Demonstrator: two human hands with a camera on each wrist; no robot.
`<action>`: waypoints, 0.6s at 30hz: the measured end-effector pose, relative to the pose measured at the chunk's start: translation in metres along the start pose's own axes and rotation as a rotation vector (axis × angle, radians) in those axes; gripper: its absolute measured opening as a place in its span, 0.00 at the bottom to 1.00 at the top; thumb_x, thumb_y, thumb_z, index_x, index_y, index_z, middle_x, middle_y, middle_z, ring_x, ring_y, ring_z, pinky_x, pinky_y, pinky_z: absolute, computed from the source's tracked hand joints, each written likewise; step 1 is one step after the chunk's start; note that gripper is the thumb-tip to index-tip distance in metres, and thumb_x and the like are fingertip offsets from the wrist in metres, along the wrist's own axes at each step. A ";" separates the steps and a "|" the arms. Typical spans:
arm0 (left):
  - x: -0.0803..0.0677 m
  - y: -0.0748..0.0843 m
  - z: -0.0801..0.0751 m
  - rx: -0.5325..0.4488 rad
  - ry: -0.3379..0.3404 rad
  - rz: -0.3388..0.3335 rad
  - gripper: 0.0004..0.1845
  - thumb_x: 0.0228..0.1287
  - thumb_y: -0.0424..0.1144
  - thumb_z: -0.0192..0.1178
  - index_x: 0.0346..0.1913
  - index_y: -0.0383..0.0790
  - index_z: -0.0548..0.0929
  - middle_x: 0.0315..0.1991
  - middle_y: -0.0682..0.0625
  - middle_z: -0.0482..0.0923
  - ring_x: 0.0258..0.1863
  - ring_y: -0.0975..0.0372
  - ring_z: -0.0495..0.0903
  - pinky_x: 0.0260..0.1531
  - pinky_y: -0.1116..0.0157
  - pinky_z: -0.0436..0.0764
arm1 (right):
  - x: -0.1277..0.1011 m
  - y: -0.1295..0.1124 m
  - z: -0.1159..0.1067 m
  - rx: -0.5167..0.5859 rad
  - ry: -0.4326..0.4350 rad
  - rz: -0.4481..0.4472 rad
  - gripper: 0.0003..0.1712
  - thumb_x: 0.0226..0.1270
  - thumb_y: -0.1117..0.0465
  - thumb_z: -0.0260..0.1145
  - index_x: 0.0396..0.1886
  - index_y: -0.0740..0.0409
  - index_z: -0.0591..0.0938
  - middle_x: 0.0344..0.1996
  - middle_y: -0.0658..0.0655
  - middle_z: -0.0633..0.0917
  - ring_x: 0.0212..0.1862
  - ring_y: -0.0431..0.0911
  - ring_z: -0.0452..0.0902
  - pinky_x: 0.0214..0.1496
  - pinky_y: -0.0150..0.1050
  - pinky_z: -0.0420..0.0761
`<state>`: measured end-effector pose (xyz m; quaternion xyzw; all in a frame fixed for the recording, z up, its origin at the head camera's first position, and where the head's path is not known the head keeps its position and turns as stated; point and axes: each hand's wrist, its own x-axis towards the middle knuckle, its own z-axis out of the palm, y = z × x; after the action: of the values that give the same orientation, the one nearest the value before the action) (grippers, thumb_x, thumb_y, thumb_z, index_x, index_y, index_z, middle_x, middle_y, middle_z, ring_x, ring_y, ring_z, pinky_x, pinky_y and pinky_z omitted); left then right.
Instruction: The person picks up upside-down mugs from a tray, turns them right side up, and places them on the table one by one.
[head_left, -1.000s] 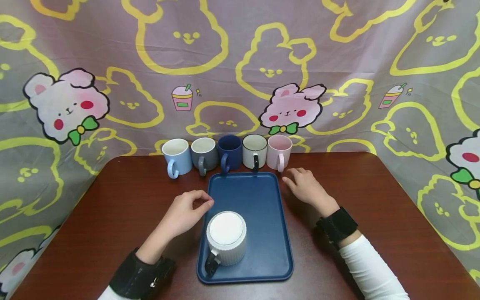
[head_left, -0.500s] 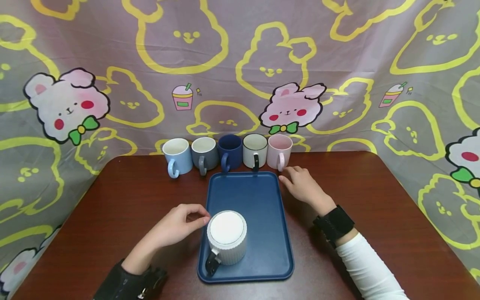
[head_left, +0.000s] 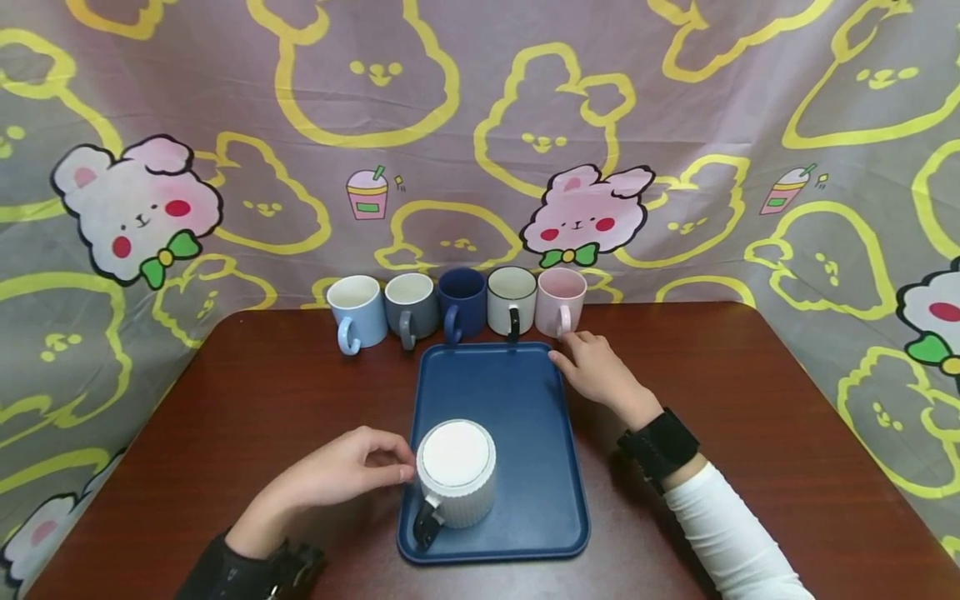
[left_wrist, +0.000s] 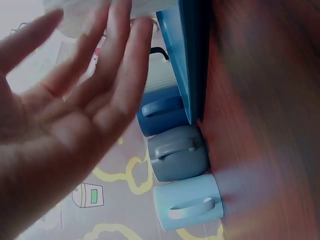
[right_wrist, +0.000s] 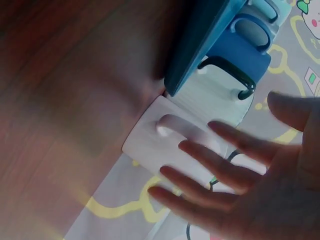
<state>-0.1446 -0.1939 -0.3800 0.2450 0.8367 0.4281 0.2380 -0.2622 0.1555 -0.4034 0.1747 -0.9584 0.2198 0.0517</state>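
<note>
A white ribbed mug point(head_left: 455, 483) with a black handle stands upside down at the near left of the blue tray point(head_left: 525, 417). My left hand point(head_left: 401, 460) lies on the table just left of it, fingers relaxed, thumb tip at the mug's side; contact is unclear. In the left wrist view the left hand point(left_wrist: 70, 110) is open with straight fingers. My right hand point(head_left: 570, 350) rests open at the tray's far right corner, fingertips just short of the pink mug point(head_left: 561, 300). The right wrist view shows spread fingers point(right_wrist: 215, 165) near the pink mug point(right_wrist: 165, 135).
Behind the tray stands a row of mugs: light blue point(head_left: 356, 310), grey point(head_left: 411, 304), navy point(head_left: 461, 300), cream with a black handle point(head_left: 511, 300), then the pink one. A patterned cloth point(head_left: 480, 125) hangs behind the brown table point(head_left: 750, 400).
My left hand has drawn back along the tray's left edge to the white mug's side. My right hand has crept left and forward toward the pink mug.
</note>
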 end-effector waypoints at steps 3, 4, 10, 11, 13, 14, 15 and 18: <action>-0.002 -0.001 0.000 -0.012 -0.074 0.021 0.10 0.66 0.43 0.59 0.42 0.43 0.85 0.37 0.47 0.85 0.37 0.61 0.81 0.40 0.71 0.80 | 0.000 -0.002 0.000 -0.007 0.021 0.030 0.27 0.72 0.50 0.55 0.60 0.66 0.73 0.53 0.69 0.78 0.54 0.61 0.74 0.54 0.57 0.77; -0.001 -0.001 0.001 -0.022 -0.097 0.027 0.10 0.66 0.43 0.59 0.43 0.43 0.85 0.37 0.48 0.85 0.37 0.60 0.81 0.41 0.72 0.80 | 0.000 -0.002 0.000 -0.008 0.027 0.042 0.27 0.72 0.50 0.55 0.60 0.65 0.73 0.53 0.69 0.78 0.54 0.61 0.74 0.53 0.57 0.77; 0.002 -0.001 0.007 -0.046 -0.170 0.071 0.09 0.65 0.42 0.59 0.40 0.43 0.87 0.32 0.45 0.85 0.30 0.67 0.78 0.32 0.72 0.78 | 0.000 -0.006 -0.001 0.008 0.027 0.027 0.26 0.72 0.51 0.55 0.60 0.66 0.74 0.52 0.68 0.79 0.53 0.60 0.75 0.54 0.56 0.77; 0.003 0.000 0.008 -0.044 -0.175 0.075 0.09 0.65 0.42 0.60 0.39 0.43 0.87 0.31 0.45 0.85 0.28 0.68 0.77 0.30 0.72 0.77 | -0.001 -0.007 -0.001 0.008 0.025 0.022 0.26 0.72 0.51 0.55 0.59 0.66 0.74 0.52 0.68 0.79 0.52 0.60 0.75 0.53 0.55 0.78; 0.004 0.001 0.011 -0.044 -0.183 0.074 0.09 0.65 0.42 0.60 0.38 0.42 0.88 0.29 0.45 0.85 0.26 0.70 0.75 0.27 0.73 0.75 | -0.002 -0.009 -0.002 0.010 0.021 0.016 0.26 0.72 0.51 0.55 0.59 0.66 0.74 0.50 0.68 0.79 0.51 0.59 0.76 0.52 0.54 0.79; 0.005 0.002 0.012 -0.051 -0.188 0.070 0.10 0.65 0.43 0.60 0.37 0.42 0.88 0.29 0.45 0.85 0.25 0.71 0.74 0.25 0.73 0.73 | -0.002 -0.010 -0.002 0.010 0.020 0.016 0.26 0.72 0.51 0.55 0.59 0.66 0.74 0.50 0.67 0.80 0.50 0.59 0.76 0.52 0.54 0.79; 0.005 0.003 0.014 -0.064 -0.196 0.068 0.10 0.65 0.42 0.60 0.37 0.41 0.88 0.29 0.46 0.85 0.26 0.71 0.74 0.26 0.74 0.74 | -0.002 -0.011 -0.002 0.009 0.018 0.016 0.26 0.72 0.50 0.55 0.58 0.66 0.74 0.49 0.67 0.80 0.50 0.58 0.76 0.51 0.53 0.79; 0.007 0.003 0.018 -0.131 -0.234 0.060 0.11 0.66 0.42 0.59 0.37 0.38 0.88 0.31 0.44 0.86 0.28 0.71 0.75 0.27 0.74 0.74 | -0.003 -0.013 -0.002 0.003 0.022 0.009 0.26 0.72 0.50 0.55 0.58 0.66 0.74 0.49 0.67 0.80 0.50 0.58 0.76 0.51 0.53 0.79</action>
<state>-0.1379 -0.1775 -0.3883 0.3023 0.7656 0.4573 0.3366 -0.2543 0.1466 -0.3973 0.1679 -0.9583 0.2232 0.0609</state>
